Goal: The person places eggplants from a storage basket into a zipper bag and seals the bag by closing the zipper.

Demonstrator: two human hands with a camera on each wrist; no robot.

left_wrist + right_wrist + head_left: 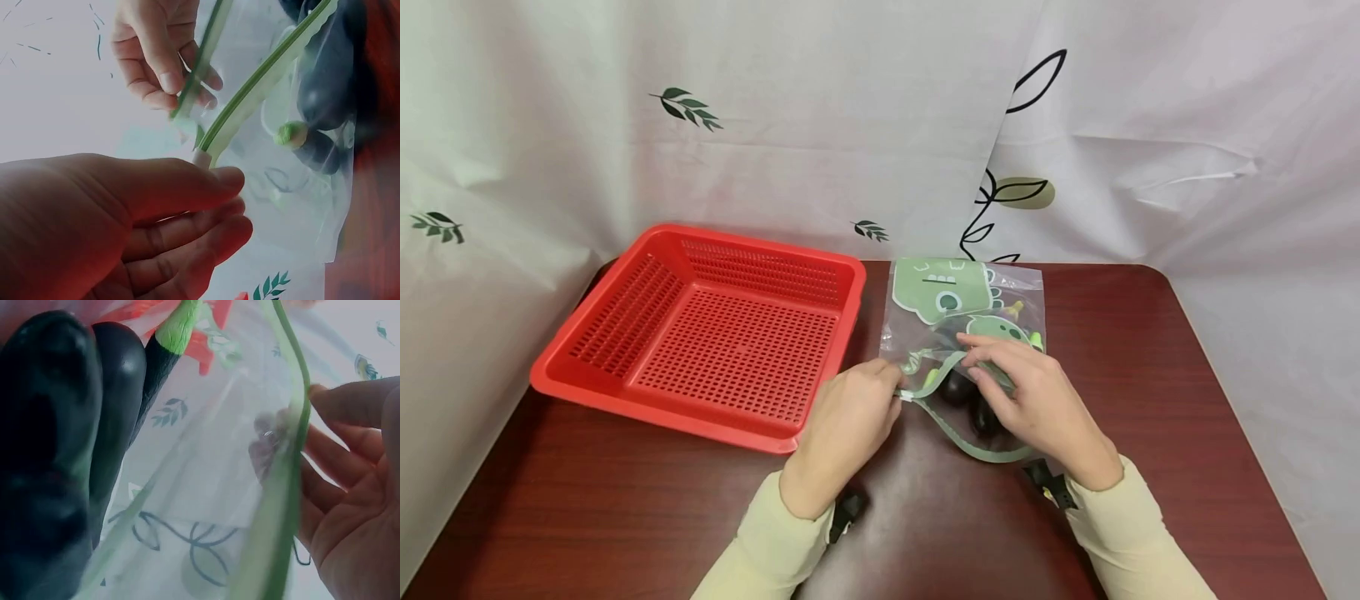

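A clear zip bag [898,333] with a green cartoon print lies on the table, its green-edged mouth parted toward me. Inside are dark eggplants [44,456], one with a light green stem end [178,328]. A small yellow piece [1015,310] also shows through the plastic. My left hand [853,421] pinches the bag's left corner beside the white slider [201,158]. With thumb and fingers, my right hand [1037,396] holds the upper edge of the mouth, apart from the lower edge [988,456]. Part of the bag is hidden under the right hand.
A red plastic basket [737,350] with perforated sides stands left of the bag, close to my left hand. Dark reddish wood forms the table [1157,400]. White leaf-patterned cloth [775,150] hangs behind it and along both sides.
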